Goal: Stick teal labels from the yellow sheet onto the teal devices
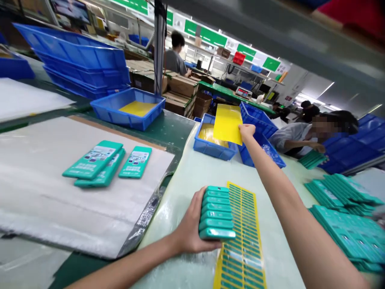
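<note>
My left hand (192, 224) is wrapped round a stack of teal phone-shaped cases (217, 212), held on edge with their ends facing me. Beside and partly under that stack, a yellow sticker sheet (245, 233) with rows of slots lies on the pale green table mat (177, 188). Out at arm's length, my right hand (247, 131) pinches the edge of a plain yellow sheet (227, 124). This sheet hangs upright over a small blue bin (215, 150), which has more yellowish sheets (209, 132) inside.
Teal cases (96, 160) lie on a white foam sheet (75, 212) at left, with another blue bin (120, 114) and stacked blue trays (81, 60) behind. Piles of teal cases (345, 233) stand at right, near a co-worker (291, 136). A metal post (159, 52) rises beyond the table.
</note>
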{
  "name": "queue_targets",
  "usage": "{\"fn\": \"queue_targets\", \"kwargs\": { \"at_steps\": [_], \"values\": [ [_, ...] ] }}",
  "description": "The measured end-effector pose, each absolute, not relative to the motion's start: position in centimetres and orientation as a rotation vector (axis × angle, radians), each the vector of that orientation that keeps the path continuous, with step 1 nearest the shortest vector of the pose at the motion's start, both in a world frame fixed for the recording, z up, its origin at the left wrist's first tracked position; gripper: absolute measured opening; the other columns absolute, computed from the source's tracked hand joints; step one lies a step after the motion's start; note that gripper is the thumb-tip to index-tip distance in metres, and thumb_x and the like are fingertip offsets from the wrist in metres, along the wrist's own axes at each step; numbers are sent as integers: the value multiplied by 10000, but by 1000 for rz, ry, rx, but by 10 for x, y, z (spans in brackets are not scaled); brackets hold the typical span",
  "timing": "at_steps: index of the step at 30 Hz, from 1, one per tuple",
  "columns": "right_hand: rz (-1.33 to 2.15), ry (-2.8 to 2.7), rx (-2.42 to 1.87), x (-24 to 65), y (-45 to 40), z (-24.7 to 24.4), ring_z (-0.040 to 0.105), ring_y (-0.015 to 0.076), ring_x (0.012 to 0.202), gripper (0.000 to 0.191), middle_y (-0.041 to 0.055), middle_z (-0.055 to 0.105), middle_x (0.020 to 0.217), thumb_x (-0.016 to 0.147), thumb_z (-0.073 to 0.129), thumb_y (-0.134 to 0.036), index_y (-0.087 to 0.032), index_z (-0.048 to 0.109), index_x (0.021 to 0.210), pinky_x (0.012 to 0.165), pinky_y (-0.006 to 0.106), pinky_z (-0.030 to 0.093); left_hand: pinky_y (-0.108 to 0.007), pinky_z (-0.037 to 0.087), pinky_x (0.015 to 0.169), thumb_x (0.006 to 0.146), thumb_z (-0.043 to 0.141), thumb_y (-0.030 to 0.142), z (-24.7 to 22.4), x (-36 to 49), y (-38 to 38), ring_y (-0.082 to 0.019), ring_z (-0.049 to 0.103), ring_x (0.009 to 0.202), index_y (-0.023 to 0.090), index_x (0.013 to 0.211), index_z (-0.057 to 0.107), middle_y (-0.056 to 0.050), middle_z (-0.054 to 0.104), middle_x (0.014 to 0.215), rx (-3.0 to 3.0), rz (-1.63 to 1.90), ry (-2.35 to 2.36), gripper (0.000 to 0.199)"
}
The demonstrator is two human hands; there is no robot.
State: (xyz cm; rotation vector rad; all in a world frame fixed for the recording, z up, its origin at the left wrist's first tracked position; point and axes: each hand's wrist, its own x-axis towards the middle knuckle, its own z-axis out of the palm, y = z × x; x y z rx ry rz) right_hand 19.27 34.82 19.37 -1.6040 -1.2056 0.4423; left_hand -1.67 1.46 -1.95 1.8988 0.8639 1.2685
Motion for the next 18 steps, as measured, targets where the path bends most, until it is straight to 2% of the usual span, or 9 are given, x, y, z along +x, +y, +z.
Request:
{"fn": "queue_targets", "kwargs": {
  "at_steps": [2, 4, 7, 9, 10, 12, 15, 17, 18],
  "values": [
    [454, -1209, -1701, 184, 352, 176, 690, 169, 938, 181, 14, 690, 1000, 1011, 803, -148, -142, 651, 915, 960, 368, 618, -783, 354, 1386, 756, 1002, 768, -12, -15, 16, -589, 360, 1697, 288, 1877, -12, -274, 287, 1817, 1915, 1302, 828, 1587],
    [440, -1220, -1748, 174, 352, 169, 696, 223, 1140, 129, 80, 719, 1159, 975, 803, -116, -121, 677, 998, 1113, 431, 575, -780, 365, 1381, 792, 970, 793, -5, -14, 17, -573, 382, 1683, 297, 1871, -14, -264, 312, 1795, 1930, 1331, 811, 1542],
    [368, -1284, -1727, 162, 335, 176, 576, 296, 1463, 308, 225, 657, 1481, 926, 784, -64, -58, 680, 1216, 1312, 443, 413, -762, 384, 1375, 819, 951, 796, 3, -13, 17, -549, 406, 1664, 299, 1866, 0, -249, 337, 1766, 1933, 1344, 795, 1499],
    [387, -1393, -1644, 161, 297, 183, 597, 271, 1473, 390, 211, 664, 1529, 960, 793, -116, -78, 678, 1331, 1313, 399, 425, -757, 390, 1372, 822, 958, 783, 5, -13, 18, -544, 405, 1660, 298, 1865, 0, -247, 334, 1760, 1937, 1349, 783, 1497],
    [449, -1476, -1576, 162, 267, 186, 679, 256, 1370, 388, 172, 726, 1444, 987, 809, -195, -109, 696, 1348, 1249, 390, 503, -760, 388, 1371, 819, 966, 773, 6, -12, 18, -545, 403, 1658, 299, 1865, -2, -247, 333, 1759, 1939, 1351, 777, 1502],
    [740, -1742, -1210, 167, 189, 186, 706, 313, 1398, 664, 175, 694, 1553, 1012, 830, -397, -181, 600, 1596, 1199, 494, 580, -773, 380, 1369, 795, 991, 749, 6, -11, 18, -551, 395, 1655, 294, 1866, -1, -251, 332, 1760, 1935, 1351, 771, 1529],
    [865, -2048, -1036, 174, 69, 175, 501, 401, 1667, 1119, 125, 468, 1832, 898, 956, -621, -351, 384, 1821, 1300, 623, 517, -782, 371, 1367, 753, 1022, 689, 4, -10, 18, -559, 394, 1649, 278, 1861, 45, -255, 330, 1768, 1892, 1340, 784, 1534],
    [749, -2111, -1075, 175, 17, 163, 385, 422, 1741, 1253, 132, 392, 1878, 830, 1026, -624, -345, 348, 1846, 1389, 662, 411, -784, 367, 1366, 763, 1010, 658, 2, -9, 19, -555, 403, 1646, 285, 1857, 80, -248, 335, 1774, 1863, 1360, 782, 1484],
    [703, -2101, -1088, 175, 2, 156, 338, 420, 1765, 1253, 133, 372, 1888, 829, 1041, -577, -338, 351, 1847, 1413, 664, 376, -788, 366, 1363, 775, 1000, 651, 2, -9, 19, -553, 406, 1645, 294, 1855, 87, -244, 336, 1778, 1863, 1374, 776, 1459]
  ]
}}
